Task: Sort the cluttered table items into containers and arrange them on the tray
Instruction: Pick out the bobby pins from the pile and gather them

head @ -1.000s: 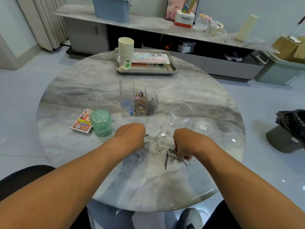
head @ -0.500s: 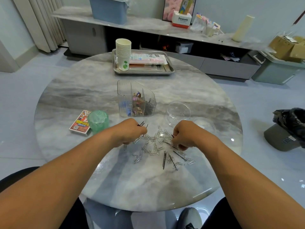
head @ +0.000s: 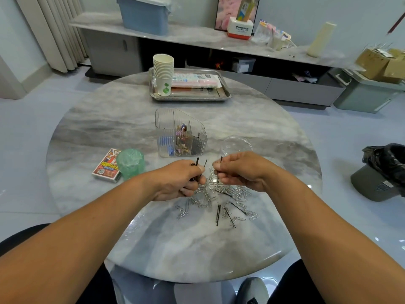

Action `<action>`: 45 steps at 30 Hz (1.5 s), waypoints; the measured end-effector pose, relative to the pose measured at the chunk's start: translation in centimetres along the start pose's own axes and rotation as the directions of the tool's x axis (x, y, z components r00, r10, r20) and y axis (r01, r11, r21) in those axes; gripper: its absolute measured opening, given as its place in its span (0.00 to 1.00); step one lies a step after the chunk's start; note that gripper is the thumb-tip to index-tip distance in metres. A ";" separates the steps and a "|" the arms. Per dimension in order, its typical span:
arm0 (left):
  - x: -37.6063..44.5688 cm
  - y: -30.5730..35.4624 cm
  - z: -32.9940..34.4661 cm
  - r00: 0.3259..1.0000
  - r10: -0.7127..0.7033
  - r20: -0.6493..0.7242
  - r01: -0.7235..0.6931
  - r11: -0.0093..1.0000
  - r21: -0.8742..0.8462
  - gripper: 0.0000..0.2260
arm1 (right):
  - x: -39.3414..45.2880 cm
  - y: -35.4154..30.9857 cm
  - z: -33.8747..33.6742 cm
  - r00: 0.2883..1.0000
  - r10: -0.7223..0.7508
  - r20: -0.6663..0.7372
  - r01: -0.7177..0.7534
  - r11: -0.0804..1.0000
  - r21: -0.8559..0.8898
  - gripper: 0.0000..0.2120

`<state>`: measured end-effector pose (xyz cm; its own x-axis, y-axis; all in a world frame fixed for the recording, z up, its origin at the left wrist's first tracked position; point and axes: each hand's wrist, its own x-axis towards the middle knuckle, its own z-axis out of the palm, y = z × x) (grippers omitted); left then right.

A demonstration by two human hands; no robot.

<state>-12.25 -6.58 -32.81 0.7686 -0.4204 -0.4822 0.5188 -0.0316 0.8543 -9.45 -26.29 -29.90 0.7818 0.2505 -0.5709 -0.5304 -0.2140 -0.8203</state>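
While both hands are hovering at the centre of the frame over a scatter of paper clips [head: 221, 189], a person is sorting black hairpins out of the pile on a round marble table [head: 109, 119]. The left hand [head: 177, 181] is gripping a small bundle of hairpins [head: 197, 161], their tips poking up past the knuckles and pointing toward the top of the frame. The right hand [head: 238, 170] is pinching a single pin [head: 221, 160], also standing roughly upright. Just above the hands, and slightly left of the gap between them, the clear divided organizer [head: 180, 132] is waiting, with dark pins already showing in its right-hand compartment. That compartment is lying nearly straight ahead of the left hand's bundle, so the left hand appears the nearer; the pins' long axes are already pointing about the way they would need to drop in. A clear round dish [head: 236, 144] is sitting just above the right hand. Loose hairpins [head: 228, 210] are still lying below the hands, angled several ways among the clips. The metal tray [head: 225, 93] is standing well apart, in the upper middle.
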 end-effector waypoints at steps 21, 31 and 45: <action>0.6 -1.1 -0.9 0.968 -0.054 0.245 0.115 0.963 -0.245 0.40 | 0.6 0.8 3.0 0.998 -0.045 -0.054 0.042 0.997 -0.063 0.12; 1.4 -0.6 -1.8 0.992 -0.116 -0.045 0.088 0.909 -0.408 0.19 | 0.4 0.5 -0.3 0.961 -0.226 -0.157 0.029 0.651 -0.758 0.03; 1.7 -0.1 -2.9 0.953 -0.302 -0.003 0.238 0.758 -0.607 0.19 | 1.2 3.1 1.4 0.984 -0.163 -0.066 -0.051 0.091 -0.995 0.13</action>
<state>-9.89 -4.62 -34.24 0.5775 -0.3882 -0.7182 0.8034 0.4266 0.4155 -10.61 -25.33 -33.14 0.8776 0.2196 -0.4262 0.2375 -0.9713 -0.0115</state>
